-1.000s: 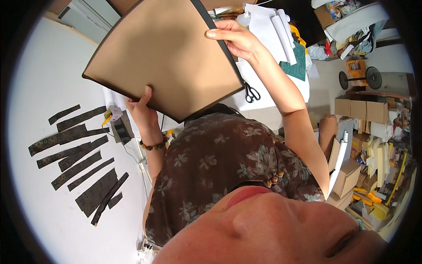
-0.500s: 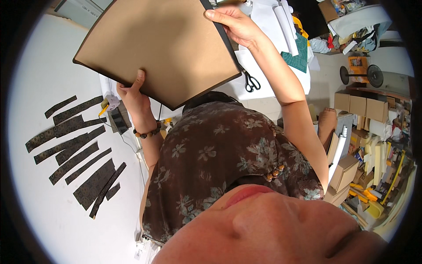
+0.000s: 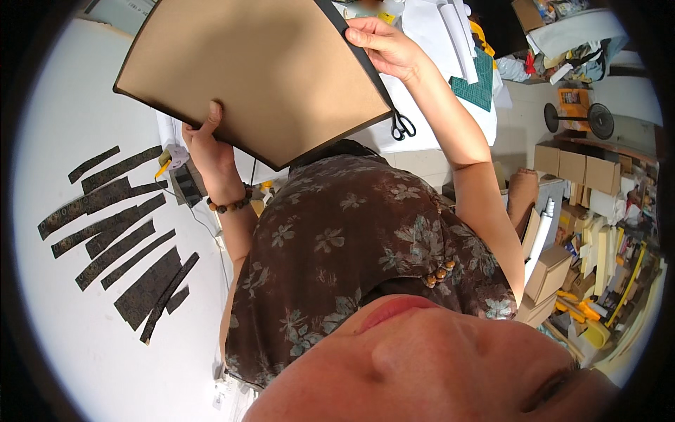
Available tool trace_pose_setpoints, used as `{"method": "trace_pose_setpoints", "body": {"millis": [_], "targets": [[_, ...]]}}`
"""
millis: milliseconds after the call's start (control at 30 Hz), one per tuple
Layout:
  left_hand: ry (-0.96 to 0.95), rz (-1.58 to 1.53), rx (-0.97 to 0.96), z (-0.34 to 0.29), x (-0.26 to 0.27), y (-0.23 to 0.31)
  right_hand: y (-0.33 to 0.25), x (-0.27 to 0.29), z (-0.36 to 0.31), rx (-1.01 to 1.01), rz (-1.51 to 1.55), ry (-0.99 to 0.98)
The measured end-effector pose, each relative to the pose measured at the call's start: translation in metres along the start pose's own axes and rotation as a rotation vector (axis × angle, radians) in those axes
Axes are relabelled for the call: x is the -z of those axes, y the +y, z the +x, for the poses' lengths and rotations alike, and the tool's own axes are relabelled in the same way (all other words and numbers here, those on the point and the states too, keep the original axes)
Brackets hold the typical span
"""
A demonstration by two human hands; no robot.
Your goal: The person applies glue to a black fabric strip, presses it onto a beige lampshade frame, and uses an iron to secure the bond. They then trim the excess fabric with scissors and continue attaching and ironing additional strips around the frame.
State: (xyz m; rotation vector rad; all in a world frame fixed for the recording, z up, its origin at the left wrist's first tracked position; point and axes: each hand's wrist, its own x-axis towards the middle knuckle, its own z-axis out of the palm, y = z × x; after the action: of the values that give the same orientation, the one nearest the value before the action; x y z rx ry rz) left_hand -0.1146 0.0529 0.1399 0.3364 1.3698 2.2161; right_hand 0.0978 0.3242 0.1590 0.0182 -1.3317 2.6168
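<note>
A large flat brown board (image 3: 260, 63) with black edging is held up before me, tilted, its far end cut off by the top of the view. My left hand (image 3: 213, 156), with a beaded bracelet (image 3: 230, 200) at the wrist, grips its near left edge, thumb on the brown face and fingers mostly hidden behind. On the right edge, my right hand (image 3: 387, 46) pinches the black border between thumb and fingers. Black-handled scissors (image 3: 403, 125) lie on the white work table (image 3: 436, 133) by the board's right corner, their blades hidden behind it.
White paper rolls (image 3: 458, 43) and a green cutting mat (image 3: 474, 83) lie at the back right. Several dark patterned strips (image 3: 105, 190) are spread over the white surface to the left. Cardboard boxes (image 3: 548, 274), a brown roll (image 3: 522, 197) and cluttered shelves stand at the right.
The board has shifted slightly and covers more of the scissors. My right hand has moved a little right and down along the edge; my left hand stays on the near left edge.
</note>
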Motion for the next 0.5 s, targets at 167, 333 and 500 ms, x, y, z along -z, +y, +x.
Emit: {"method": "trace_pose_setpoints", "body": {"millis": [167,333,500], "targets": [[-0.027,-0.009,0.014,0.006,0.006,-0.002,0.010,0.005,-0.006,0.018,-0.068,0.051],[-0.040,0.071,0.072,0.033,0.017,-0.010,0.021,0.002,-0.003,0.051,-0.078,0.111],[-0.257,0.150,0.104,0.070,0.041,0.015,0.038,0.022,0.010,0.096,0.097,0.275]]}}
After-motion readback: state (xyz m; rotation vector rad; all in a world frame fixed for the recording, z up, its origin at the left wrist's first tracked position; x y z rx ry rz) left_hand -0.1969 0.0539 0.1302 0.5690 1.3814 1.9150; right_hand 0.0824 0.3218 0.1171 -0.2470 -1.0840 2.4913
